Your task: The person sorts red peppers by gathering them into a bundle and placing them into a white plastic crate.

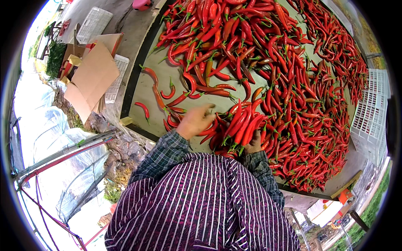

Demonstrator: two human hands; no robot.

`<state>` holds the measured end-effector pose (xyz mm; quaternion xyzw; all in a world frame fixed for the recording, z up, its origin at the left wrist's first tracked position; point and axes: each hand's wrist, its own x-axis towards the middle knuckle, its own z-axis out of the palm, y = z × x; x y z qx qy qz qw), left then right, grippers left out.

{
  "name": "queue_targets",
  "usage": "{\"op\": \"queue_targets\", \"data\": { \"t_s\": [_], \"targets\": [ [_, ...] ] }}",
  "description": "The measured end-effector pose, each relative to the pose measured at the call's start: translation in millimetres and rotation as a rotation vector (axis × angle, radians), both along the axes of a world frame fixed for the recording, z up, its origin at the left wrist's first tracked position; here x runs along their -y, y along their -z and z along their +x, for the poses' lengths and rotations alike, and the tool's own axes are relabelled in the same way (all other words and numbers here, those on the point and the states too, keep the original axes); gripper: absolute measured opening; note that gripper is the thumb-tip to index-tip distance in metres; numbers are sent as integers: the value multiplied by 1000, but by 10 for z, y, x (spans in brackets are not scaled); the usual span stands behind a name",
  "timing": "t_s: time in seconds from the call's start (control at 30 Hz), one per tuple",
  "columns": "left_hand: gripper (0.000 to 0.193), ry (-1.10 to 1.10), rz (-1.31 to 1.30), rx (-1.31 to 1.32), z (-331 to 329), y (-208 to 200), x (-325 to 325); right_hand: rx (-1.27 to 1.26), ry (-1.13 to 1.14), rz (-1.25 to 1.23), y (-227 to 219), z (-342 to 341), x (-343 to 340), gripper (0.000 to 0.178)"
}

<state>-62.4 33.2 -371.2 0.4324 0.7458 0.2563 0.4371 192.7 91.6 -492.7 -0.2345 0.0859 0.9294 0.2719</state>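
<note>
My right hand (254,144) is closed around a bunch of long red chili peppers (243,125), whose green stems point toward me. Most of its fingers are hidden under the bunch. To the left of the bunch my left hand (197,121) hovers at the table's near side, its fingers partly curved and apart, with nothing visible in them. Loose chili peppers (176,100) lie around and beyond that hand. A large heap of red chili peppers (293,113), some darker or brownish, spreads over the pale table (157,77) to the right and far side.
A white plastic crate (370,111) stands at the table's right edge. Dark edging (136,79) runs along the table's left side. Cardboard sheets (94,77) lean by another white crate (117,79) at the left. Farther back sits a white basket (95,23). Clear plastic sheeting (63,138) hangs at left.
</note>
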Motion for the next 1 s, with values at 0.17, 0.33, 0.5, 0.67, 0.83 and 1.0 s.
{"op": "queue_targets", "data": {
  "t_s": [0.17,0.33,0.5,0.67,0.83,1.0],
  "targets": [
    [24,-323,136,-289,-538,42,-7,151,-15,519,-10,63,92,77],
    [22,-424,287,-479,-866,31,-152,29,-25,222,-20,8,36,78],
    [26,-404,273,-528,-982,78,-471,19,41,-13,-48,-15,13,77],
    [34,-164,253,-752,-938,283,-767,85,83,-27,-4,-2,41,78],
    [29,-28,157,-742,-656,319,-663,152,42,191,-97,-6,43,84],
    [33,139,176,-812,-369,433,-176,137,-12,251,-13,54,27,85]
  ]
}}
